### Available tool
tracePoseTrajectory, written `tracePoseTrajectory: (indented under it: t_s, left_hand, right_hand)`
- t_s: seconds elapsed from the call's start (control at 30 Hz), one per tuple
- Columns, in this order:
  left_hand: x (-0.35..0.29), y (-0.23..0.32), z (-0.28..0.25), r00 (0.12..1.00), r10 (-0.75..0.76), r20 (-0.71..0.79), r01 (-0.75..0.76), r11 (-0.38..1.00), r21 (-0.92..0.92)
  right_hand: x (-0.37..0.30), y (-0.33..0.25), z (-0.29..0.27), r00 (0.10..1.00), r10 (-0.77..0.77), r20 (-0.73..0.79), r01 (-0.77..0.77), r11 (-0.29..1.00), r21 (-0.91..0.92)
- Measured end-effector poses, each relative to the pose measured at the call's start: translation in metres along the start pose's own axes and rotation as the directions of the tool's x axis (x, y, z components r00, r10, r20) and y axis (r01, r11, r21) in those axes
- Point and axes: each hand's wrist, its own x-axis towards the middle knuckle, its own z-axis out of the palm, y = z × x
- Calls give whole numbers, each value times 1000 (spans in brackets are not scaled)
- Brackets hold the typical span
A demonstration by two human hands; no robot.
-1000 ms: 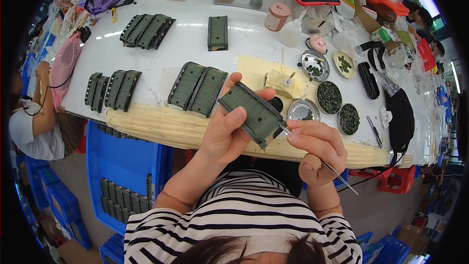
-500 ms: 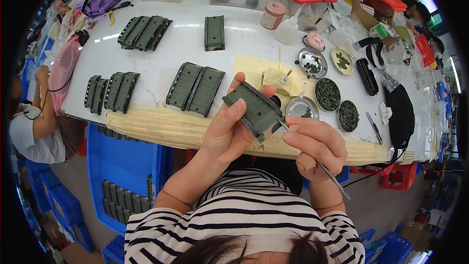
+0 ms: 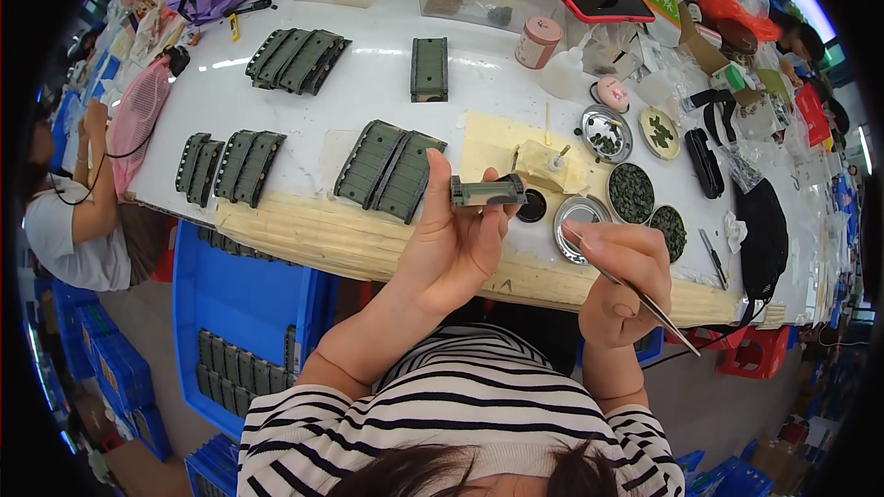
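My left hand [image 3: 456, 253] grips a small curved green panel [image 3: 488, 192] by its ends, turned edge-on above the table's front edge. A camouflage pattern shows along the panel's side. To its right, my right hand [image 3: 631, 271] is closed on metal tweezers [image 3: 669, 324], whose shaft sticks out toward the lower right. Their tips are hidden by my fingers and stand apart from the panel. Just beyond the right hand lies a shallow metal tin [image 3: 562, 232]. Round dishes of small dark green pieces [image 3: 632, 191] stand beside it.
More green panels [image 3: 389, 168] lie in groups on the white table [image 3: 304, 133]. A yellow block [image 3: 543, 167] with a small upright stick stands behind my left hand. Below the table edge, a blue bin [image 3: 239, 294] holds further panels. A black pouch [image 3: 703, 163] and phone [image 3: 602, 0] lie to the right.
My left hand has tipped the panel from face-up to edge-on. The tweezers in my right hand have come away from the panel, and the whole view has shifted slightly.
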Motion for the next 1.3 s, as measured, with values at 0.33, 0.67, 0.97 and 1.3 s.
tracePoseTrajectory:
  t_s: [0.33, 0.67, 0.97, 1.3]
  left_hand:
    - [2, -6, 6, 994, 64, -83, -66, 997, -27]
    - [0, -13, 2, 953, 241, -184, -162, 918, 362]
    - [-3, -5, -16, 985, 168, -24, -154, 942, 298]
    - [-5, -5, -17, 976, 207, -66, -177, 934, 310]
  right_hand:
    - [5, -10, 6, 994, -59, 92, 67, 994, -82]
    - [16, -11, 9, 955, -199, 218, 253, 933, -258]
    - [21, -17, 10, 942, -223, 252, 296, 905, -306]
    - [20, -11, 12, 920, -271, 282, 356, 880, -315]
